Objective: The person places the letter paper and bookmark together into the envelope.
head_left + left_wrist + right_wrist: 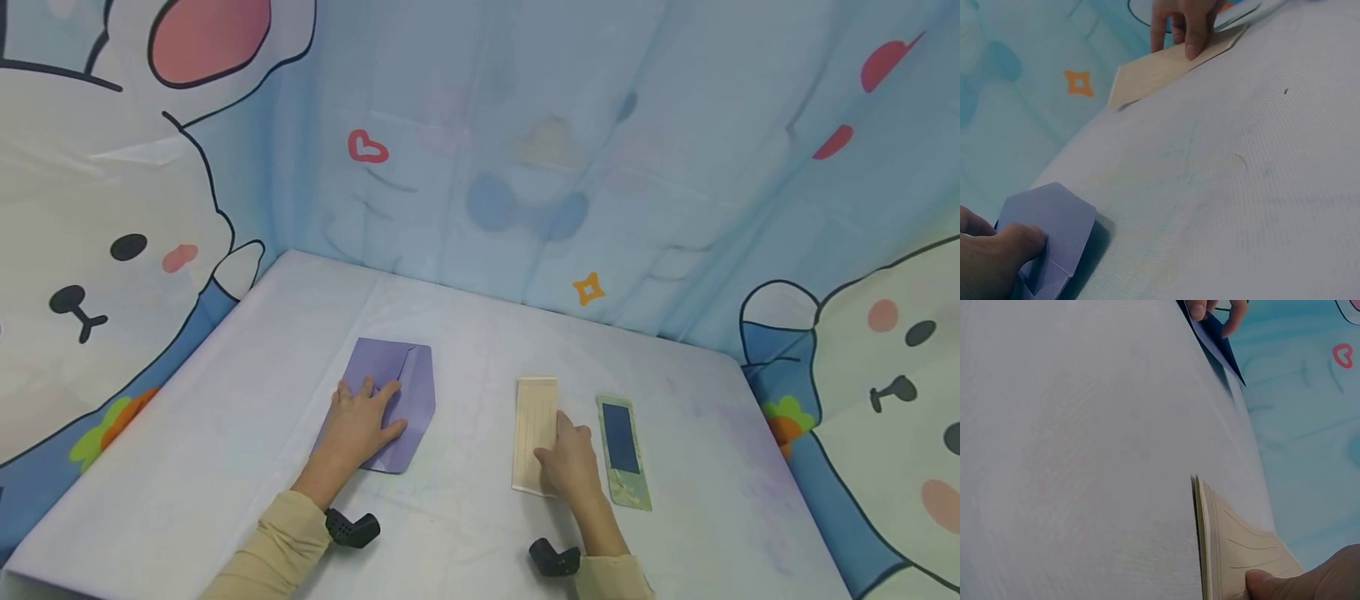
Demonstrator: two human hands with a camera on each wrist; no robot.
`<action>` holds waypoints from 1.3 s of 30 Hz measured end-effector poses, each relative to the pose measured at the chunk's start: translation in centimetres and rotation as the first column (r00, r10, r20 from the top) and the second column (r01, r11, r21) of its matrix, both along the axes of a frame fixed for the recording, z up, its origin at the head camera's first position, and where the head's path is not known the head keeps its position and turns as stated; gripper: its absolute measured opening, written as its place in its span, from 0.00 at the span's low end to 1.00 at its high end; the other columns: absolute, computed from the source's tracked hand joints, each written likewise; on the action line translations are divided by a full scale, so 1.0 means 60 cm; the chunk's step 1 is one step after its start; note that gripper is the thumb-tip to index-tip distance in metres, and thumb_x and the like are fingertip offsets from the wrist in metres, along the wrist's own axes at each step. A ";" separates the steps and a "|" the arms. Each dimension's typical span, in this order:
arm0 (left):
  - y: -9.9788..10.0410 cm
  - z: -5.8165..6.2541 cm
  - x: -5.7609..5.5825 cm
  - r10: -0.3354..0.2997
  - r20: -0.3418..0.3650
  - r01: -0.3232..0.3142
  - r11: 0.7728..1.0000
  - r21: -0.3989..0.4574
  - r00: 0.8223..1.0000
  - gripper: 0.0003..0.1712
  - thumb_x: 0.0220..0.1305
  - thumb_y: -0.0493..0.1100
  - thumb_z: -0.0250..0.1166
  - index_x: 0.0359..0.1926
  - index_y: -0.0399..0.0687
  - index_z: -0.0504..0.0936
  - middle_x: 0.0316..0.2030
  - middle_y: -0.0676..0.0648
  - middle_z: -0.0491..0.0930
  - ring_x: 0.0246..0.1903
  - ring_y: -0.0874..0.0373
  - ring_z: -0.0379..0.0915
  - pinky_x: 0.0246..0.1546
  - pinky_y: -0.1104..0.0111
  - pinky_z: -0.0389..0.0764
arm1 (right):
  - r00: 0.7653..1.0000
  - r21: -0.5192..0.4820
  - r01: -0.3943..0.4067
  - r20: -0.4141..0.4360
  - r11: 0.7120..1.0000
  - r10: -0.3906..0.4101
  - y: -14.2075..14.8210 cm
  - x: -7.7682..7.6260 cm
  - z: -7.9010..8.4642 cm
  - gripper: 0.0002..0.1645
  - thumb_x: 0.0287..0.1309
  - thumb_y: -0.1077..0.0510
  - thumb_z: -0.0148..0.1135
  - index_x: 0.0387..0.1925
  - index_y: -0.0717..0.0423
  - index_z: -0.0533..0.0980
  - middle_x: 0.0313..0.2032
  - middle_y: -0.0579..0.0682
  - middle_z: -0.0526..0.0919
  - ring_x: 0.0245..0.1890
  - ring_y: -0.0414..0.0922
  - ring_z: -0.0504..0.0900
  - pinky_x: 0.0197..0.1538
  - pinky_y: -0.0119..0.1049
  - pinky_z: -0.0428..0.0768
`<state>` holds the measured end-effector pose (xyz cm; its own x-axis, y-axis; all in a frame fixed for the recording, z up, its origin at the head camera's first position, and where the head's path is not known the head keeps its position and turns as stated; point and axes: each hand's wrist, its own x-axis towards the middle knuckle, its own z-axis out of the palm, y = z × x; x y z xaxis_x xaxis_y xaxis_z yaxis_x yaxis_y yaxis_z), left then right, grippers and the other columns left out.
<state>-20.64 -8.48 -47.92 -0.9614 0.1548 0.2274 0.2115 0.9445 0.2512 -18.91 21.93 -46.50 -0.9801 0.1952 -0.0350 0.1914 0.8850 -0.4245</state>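
Resting: left hand [362,423], fingers spread on the envelope [412,433], near 7:30 in the head view.
Pinching: right hand [573,462], gripping the pad [534,412] at 5 o'clock; card [624,442] at its 3 o'clock.
Hidden: envelope's 8 o'clock and pad's 4 o'clock sides, beneath hands.
Cut off: sleeves [277,542], at 6 o'clock.
Table [465,350]: white, faintly stained.
Curtain [420,225]: blue, rabbit-printed, toward 12 o'clock.
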 end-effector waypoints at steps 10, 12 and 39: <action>-0.002 0.000 -0.002 0.002 -0.003 -0.002 1.000 0.002 1.000 0.34 0.51 0.62 0.61 0.59 0.59 0.67 0.55 0.33 0.69 0.53 0.21 0.58 0.51 0.40 0.64 | 1.000 -0.156 -0.021 0.006 0.988 0.022 0.016 0.001 0.006 0.39 0.48 0.63 0.63 0.63 0.58 0.60 0.40 0.60 0.80 0.31 0.47 0.80 0.29 0.37 0.77; -0.003 -0.001 -0.002 0.004 -0.006 -0.004 1.000 0.005 1.000 0.34 0.51 0.62 0.61 0.59 0.59 0.68 0.55 0.33 0.69 0.53 0.20 0.58 0.51 0.40 0.64 | 1.000 -0.188 -0.020 0.010 0.982 0.022 0.016 0.000 0.008 0.39 0.48 0.62 0.64 0.62 0.57 0.61 0.39 0.59 0.79 0.31 0.46 0.79 0.29 0.36 0.77; -0.003 -0.001 -0.007 0.018 0.011 -0.019 0.999 0.037 1.000 0.33 0.51 0.62 0.60 0.59 0.60 0.68 0.56 0.34 0.69 0.54 0.22 0.57 0.51 0.40 0.64 | 0.995 -0.595 0.032 -0.053 0.803 -0.079 -0.090 -0.012 0.019 0.41 0.49 0.60 0.64 0.64 0.48 0.57 0.42 0.54 0.74 0.35 0.44 0.77 0.33 0.34 0.78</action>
